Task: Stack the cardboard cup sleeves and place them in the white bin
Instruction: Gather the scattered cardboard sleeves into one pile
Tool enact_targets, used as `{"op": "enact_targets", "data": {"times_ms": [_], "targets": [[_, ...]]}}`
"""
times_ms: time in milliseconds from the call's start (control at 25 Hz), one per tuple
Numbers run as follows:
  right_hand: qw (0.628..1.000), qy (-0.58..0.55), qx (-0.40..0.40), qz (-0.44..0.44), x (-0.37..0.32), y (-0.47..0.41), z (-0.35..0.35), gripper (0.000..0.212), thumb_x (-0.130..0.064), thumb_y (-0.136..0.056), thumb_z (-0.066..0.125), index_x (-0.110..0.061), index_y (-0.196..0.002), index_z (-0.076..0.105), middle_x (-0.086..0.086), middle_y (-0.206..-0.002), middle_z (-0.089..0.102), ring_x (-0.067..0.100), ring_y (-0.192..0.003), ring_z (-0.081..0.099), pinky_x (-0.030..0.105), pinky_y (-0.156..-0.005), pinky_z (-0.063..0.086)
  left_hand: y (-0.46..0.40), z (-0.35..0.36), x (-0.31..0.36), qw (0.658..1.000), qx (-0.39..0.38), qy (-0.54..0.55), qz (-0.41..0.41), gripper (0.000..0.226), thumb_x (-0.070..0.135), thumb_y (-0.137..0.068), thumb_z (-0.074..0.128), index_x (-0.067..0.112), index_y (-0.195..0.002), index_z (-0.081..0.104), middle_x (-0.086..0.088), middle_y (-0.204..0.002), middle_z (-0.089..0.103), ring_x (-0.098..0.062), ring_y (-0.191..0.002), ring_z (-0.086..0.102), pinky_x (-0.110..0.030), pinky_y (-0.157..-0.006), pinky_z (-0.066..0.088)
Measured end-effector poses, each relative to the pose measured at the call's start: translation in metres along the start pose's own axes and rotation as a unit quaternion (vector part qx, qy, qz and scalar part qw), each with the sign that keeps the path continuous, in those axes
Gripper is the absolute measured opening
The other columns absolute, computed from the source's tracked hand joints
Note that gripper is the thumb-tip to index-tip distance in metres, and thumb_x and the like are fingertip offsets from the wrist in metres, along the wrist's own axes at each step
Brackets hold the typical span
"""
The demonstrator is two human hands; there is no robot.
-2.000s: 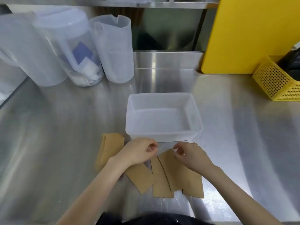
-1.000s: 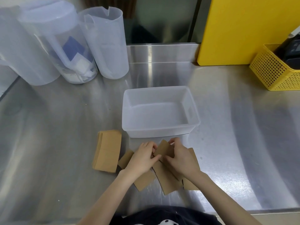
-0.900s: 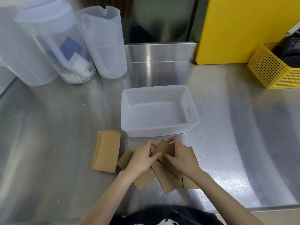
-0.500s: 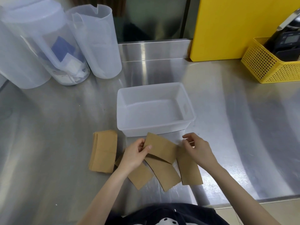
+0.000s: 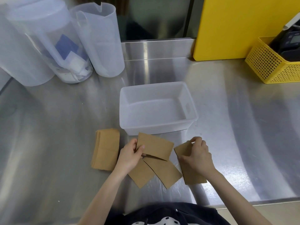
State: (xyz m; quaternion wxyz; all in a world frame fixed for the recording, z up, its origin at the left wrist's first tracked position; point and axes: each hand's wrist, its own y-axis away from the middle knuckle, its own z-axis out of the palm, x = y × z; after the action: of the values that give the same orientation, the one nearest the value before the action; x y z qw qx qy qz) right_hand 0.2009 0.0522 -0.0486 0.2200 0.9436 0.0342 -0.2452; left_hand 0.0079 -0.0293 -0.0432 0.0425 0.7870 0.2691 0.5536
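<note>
The white bin (image 5: 188, 125) stands at the middle of the steel counter with nothing in it. Just in front of it, my left hand (image 5: 129, 155) pinches the left end of one flat brown cardboard sleeve (image 5: 155, 148), lifted slightly above the others. My right hand (image 5: 197, 155) grips the upper edge of another sleeve (image 5: 193, 175) lying to the right. Two more loose sleeves (image 5: 163, 172) lie fanned on the counter between my hands. To the left rests a neat stack of sleeves (image 5: 106, 149), untouched.
Three translucent plastic pitchers (image 5: 99, 39) stand at the back left, one holding blue and white packets. A yellow board (image 5: 240, 25) leans at the back right beside a yellow mesh basket (image 5: 274, 64). The counter's front edge (image 5: 243, 202) runs near my body.
My hands came together over the loose sleeves, then parted. My left hand now holds one sleeve raised, and my right hand has shifted right onto the outermost sleeve.
</note>
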Motion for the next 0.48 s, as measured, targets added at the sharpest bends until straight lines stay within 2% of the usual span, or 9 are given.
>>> {"op": "enact_targets", "data": {"times_ms": [80, 120, 200, 240, 360, 480], "targets": [[0.996, -0.079, -0.028, -0.023, -0.002, 0.001, -0.005, 0.049, -0.013, -0.075, 0.064, -0.011, -0.113, 0.033, 0.012, -0.101, 0.055, 0.032, -0.093, 0.055, 0.037, -0.076, 0.046, 0.000, 0.001, -0.001, 1.000, 0.007, 0.007, -0.006, 0.013, 0.015, -0.090, 0.046, 0.010, -0.102, 0.050, -0.007, -0.097, 0.066, -0.006, -0.070, 0.061, -0.007, -0.058, 0.050], [0.993, -0.102, -0.038, -0.040, -0.003, 0.001, -0.009, 0.041, -0.010, -0.078, 0.060, -0.012, -0.112, 0.036, 0.009, -0.094, 0.056, 0.027, -0.084, 0.056, 0.029, -0.068, 0.045, 0.000, 0.001, -0.002, 1.000, 0.008, 0.012, -0.008, 0.014, 0.015, -0.090, 0.046, 0.010, -0.103, 0.050, -0.007, -0.098, 0.066, -0.006, -0.071, 0.061, -0.006, -0.058, 0.049], [0.990, -0.108, -0.038, -0.086, -0.006, 0.000, -0.016, 0.027, -0.011, -0.084, 0.053, -0.013, -0.109, 0.045, 0.002, -0.081, 0.056, 0.015, -0.070, 0.052, 0.010, -0.055, 0.039, 0.001, 0.000, -0.003, 1.000, 0.011, 0.025, -0.008, 0.016, 0.014, -0.090, 0.046, 0.011, -0.106, 0.049, -0.006, -0.100, 0.064, -0.006, -0.073, 0.061, -0.006, -0.060, 0.050], [0.988, -0.108, -0.032, -0.105, -0.009, 0.000, -0.019, 0.021, -0.013, -0.086, 0.051, -0.013, -0.107, 0.049, 0.000, -0.077, 0.055, 0.010, -0.066, 0.050, 0.008, -0.053, 0.039, 0.001, 0.000, -0.004, 0.999, 0.012, 0.032, -0.009, 0.017, 0.014, -0.090, 0.045, 0.011, -0.107, 0.049, -0.006, -0.102, 0.064, -0.006, -0.074, 0.061, -0.007, -0.061, 0.051], [0.981, -0.107, -0.021, -0.157, -0.019, 0.001, -0.027, 0.018, -0.017, -0.090, 0.048, -0.016, -0.106, 0.055, 0.003, -0.080, 0.059, 0.006, -0.067, 0.050, 0.000, -0.059, 0.037, 0.002, 0.000, -0.002, 0.999, 0.008, 0.046, -0.012, 0.019, 0.012, -0.091, 0.044, 0.011, -0.110, 0.048, -0.007, -0.107, 0.064, -0.005, -0.075, 0.061, -0.006, -0.062, 0.051], [0.973, -0.092, -0.028, -0.210, -0.036, 0.002, -0.027, 0.024, -0.016, -0.090, 0.047, -0.017, -0.112, 0.058, -0.012, -0.075, 0.055, -0.003, -0.069, 0.050, -0.004, -0.063, 0.035, 0.006, 0.001, 0.001, 0.998, -0.014, 0.054, -0.015, 0.027, 0.012, -0.091, 0.042, 0.006, -0.118, 0.046, -0.009, -0.111, 0.063, -0.009, -0.079, 0.062, -0.005, -0.062, 0.051]]}}
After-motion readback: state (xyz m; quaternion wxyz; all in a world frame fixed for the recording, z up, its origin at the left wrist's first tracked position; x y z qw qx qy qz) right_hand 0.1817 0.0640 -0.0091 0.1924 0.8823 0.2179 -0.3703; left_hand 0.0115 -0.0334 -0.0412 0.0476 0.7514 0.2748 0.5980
